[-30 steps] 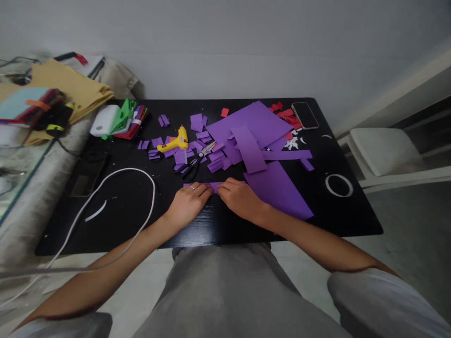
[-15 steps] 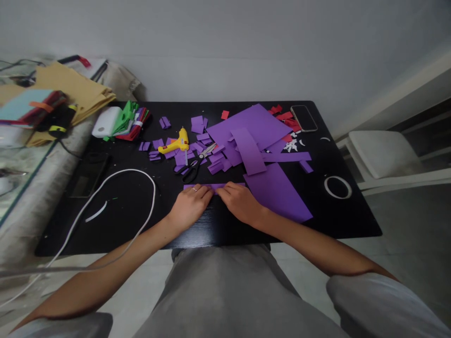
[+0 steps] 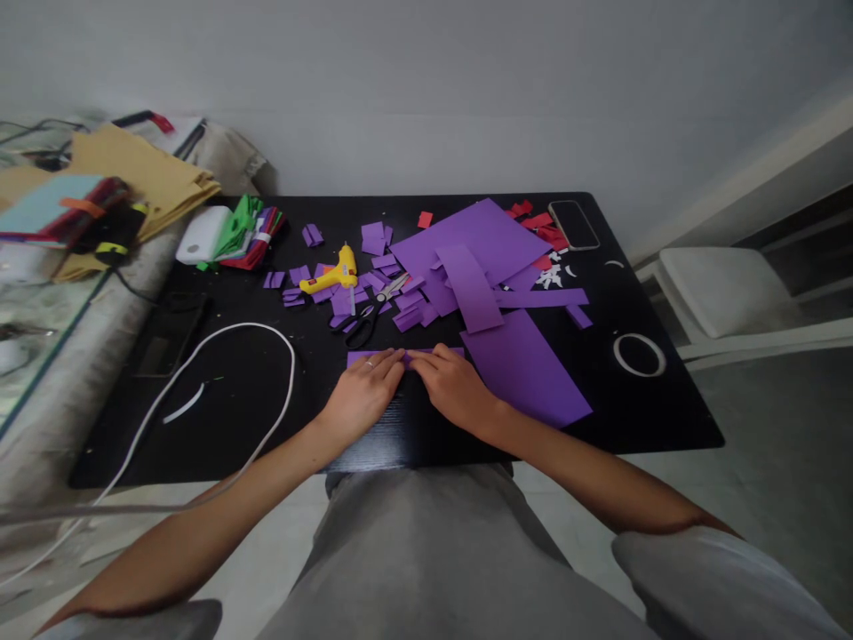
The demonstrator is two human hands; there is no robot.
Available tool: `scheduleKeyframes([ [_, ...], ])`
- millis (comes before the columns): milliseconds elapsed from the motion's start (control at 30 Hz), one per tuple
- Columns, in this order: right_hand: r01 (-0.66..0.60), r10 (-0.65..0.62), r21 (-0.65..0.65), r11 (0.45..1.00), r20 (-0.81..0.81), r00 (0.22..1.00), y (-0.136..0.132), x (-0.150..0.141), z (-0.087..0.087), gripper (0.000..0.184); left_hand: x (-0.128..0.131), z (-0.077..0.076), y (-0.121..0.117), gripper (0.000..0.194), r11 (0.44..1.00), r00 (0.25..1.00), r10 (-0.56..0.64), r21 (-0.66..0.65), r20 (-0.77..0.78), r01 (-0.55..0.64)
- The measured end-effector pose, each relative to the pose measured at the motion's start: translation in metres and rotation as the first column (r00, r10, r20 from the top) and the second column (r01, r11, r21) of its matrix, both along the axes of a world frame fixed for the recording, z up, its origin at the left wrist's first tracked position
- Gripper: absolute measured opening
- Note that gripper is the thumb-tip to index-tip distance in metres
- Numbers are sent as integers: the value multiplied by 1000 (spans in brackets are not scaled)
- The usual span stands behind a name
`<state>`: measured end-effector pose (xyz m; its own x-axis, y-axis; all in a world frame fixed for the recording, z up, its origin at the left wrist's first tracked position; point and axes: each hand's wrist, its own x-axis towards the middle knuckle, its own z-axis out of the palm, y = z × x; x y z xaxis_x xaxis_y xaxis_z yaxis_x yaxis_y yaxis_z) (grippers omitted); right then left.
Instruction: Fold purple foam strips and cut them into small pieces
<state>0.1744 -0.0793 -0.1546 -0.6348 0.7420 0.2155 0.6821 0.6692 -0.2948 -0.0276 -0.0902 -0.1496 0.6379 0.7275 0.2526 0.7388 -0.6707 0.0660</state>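
A narrow strip of purple paper (image 3: 355, 357) lies flat near the table's front edge, partly covered by my fingers. My left hand (image 3: 363, 391) grips its left part, fingers together, a ring on one of them. Close beside it, my right hand (image 3: 454, 388) has its fingertips pressed on the strip's middle. Just beyond the strip are scissors (image 3: 368, 322) with black handles, blades apart, and a yellow glue gun (image 3: 338, 272) on small folded purple pieces. To the right of my right hand lies a large purple sheet (image 3: 526, 369).
More purple sheets (image 3: 490, 227) and a wide strip (image 3: 470, 289) overlap behind. A phone (image 3: 574, 225), red scraps and a white tape ring (image 3: 639, 355) are at right. A white cable (image 3: 291, 382) loops over the left side, crossing near my left forearm. A white chair (image 3: 706, 289) stands at right.
My fingers have shifted very slightly along the strip, the left ones lying a little flatter. The strip and everything else on the table stay where they were.
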Motion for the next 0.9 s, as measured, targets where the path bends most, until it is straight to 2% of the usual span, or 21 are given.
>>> scheduleKeyframes([
  [300, 125, -125, -1, 992, -100, 987, -4, 12, 2, 19, 3, 3, -1, 27, 999, 999, 23, -42, -26, -24],
  [433, 185, -186, -14, 983, -139, 973, -9, 26, 2, 19, 5, 1, -3, 28, 996, 998, 51, -70, -23, -53],
  [633, 309, -308, -21, 951, -146, 940, -15, 51, 4, 21, 11, 1, -4, 22, 998, 998, 58, -31, -37, -59],
  [900, 296, -288, 35, 955, -136, 948, -16, 53, 2, 23, 22, 2, -6, 51, 991, 988, 124, -46, -97, -129],
])
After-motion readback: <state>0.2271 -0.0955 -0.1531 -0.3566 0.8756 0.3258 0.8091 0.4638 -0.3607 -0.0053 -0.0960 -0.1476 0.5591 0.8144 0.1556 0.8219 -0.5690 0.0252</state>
